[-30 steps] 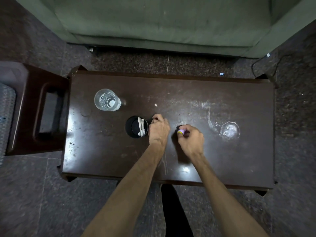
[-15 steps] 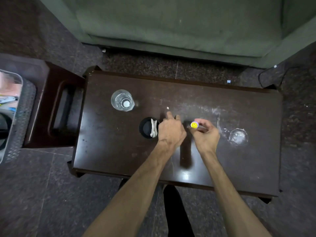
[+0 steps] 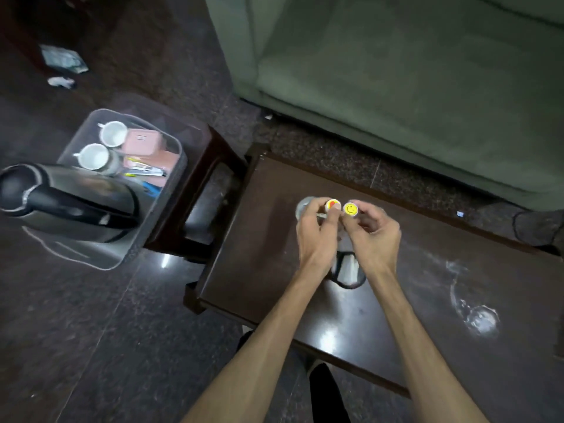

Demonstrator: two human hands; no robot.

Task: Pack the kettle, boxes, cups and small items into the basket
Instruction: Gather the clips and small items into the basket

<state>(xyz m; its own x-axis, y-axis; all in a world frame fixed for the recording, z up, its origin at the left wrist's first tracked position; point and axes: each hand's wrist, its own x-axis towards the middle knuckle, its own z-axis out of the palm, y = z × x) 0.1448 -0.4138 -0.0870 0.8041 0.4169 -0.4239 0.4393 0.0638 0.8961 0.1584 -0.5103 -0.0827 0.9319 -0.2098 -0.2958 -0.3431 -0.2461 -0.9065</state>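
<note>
Yellow smiley badge (image 3: 350, 209) pinched in right hand (image 3: 374, 236), red badge (image 3: 333, 205) pinched in left hand (image 3: 316, 236), above table (image 3: 427, 300); basket (image 3: 171, 178) well left; light pinches risk dropping badges during carry

No readable text; only a smiley face on the yellow badge (image 3: 350, 209).

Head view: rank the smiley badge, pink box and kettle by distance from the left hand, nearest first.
1. Smiley badge: beside the left hand, pinched in the right hand.
2. Pink box: in the basket, far side, on the left.
3. Kettle: basket's near end, farthest left.
</note>
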